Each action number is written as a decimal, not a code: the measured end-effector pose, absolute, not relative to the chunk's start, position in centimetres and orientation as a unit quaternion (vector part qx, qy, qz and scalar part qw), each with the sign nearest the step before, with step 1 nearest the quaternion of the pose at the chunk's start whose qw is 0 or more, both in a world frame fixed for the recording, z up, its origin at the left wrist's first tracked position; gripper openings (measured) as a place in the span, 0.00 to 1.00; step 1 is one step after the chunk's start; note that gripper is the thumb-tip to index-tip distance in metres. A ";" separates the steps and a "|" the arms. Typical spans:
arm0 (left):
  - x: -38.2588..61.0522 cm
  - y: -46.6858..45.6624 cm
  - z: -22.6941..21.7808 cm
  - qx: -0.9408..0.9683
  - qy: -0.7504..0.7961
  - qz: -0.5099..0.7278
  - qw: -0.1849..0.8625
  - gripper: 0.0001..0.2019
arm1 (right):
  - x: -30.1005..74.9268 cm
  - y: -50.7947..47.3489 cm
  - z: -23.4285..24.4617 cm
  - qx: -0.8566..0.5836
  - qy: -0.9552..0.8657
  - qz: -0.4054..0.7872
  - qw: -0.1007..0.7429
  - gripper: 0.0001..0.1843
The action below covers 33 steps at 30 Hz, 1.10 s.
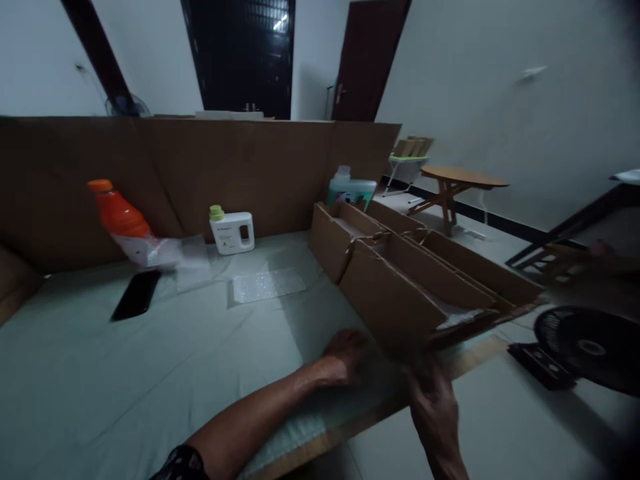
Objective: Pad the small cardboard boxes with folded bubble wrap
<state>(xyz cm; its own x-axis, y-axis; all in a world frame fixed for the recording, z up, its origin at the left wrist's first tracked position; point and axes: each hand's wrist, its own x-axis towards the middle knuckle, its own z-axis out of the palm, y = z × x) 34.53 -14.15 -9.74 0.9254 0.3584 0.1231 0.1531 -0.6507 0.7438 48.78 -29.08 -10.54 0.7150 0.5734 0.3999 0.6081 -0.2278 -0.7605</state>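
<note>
The cardboard box point(400, 293) is the biggest thing in front of me. It lies open and long at the right edge of the counter point(100, 373), with its near corner over the front edge. I think this corner would tip down without support, so both my hands are at it.

A tall cardboard wall point(200, 167) stands along the far edge, and I judge it works as a screen that stops things from sliding off the back. A second open box point(340, 233) sits just behind the first one, touching it, toward the far right corner. On the floor past the right edge is a dark fan point(590, 347).

Along the far edge stand a white jug point(233, 231) and a teal bottle point(350, 189). An orange bottle point(117, 217) leans tilted nearer the left. A black phone point(136, 294) lies flat in front of it.

My left hand point(345, 357) rests on the counter just beside the near wall of the box, with fingers loosely bent and holding nothing. It seems to steady me there. My right hand point(435, 400) reaches up from below the front edge to the low corner of the box. Its fingers are dark and blurred, so I cannot tell if they grip the cardboard.
</note>
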 end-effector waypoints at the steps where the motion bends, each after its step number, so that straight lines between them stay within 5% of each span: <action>1: 33.0 -14.8 -9.9 0.907 0.126 0.133 0.378 0.35 | 48.2 -29.7 -10.6 -0.788 -0.372 -0.022 0.489 0.32; 5: 25.9 -18.8 -10.5 0.935 0.110 0.126 0.314 0.29 | 45.6 -30.2 -10.8 -0.766 -0.451 -0.003 0.458 0.20; 9: 20.1 -22.2 -11.2 0.934 0.112 0.072 0.330 0.25 | 43.2 -24.2 -10.8 -0.659 -0.634 0.051 0.401 0.18; 13: 15.6 -22.1 -10.7 0.869 0.073 0.059 0.485 0.23 | 37.9 -14.1 -9.6 -0.569 -0.756 0.031 0.322 0.19; 18: 7.5 -17.9 -7.2 0.653 0.208 0.091 0.722 0.35 | 28.9 -4.4 -8.1 -0.582 -0.782 0.051 0.217 0.29; 23: -0.9 -10.0 -5.2 0.539 0.474 0.395 0.574 0.24 | 26.4 0.8 -7.9 -0.596 -0.759 0.082 0.248 0.10; 33: -7.1 -5.2 -10.2 0.458 0.526 0.524 0.488 0.19 | 21.9 5.5 -5.7 -0.582 -0.643 0.229 0.443 0.27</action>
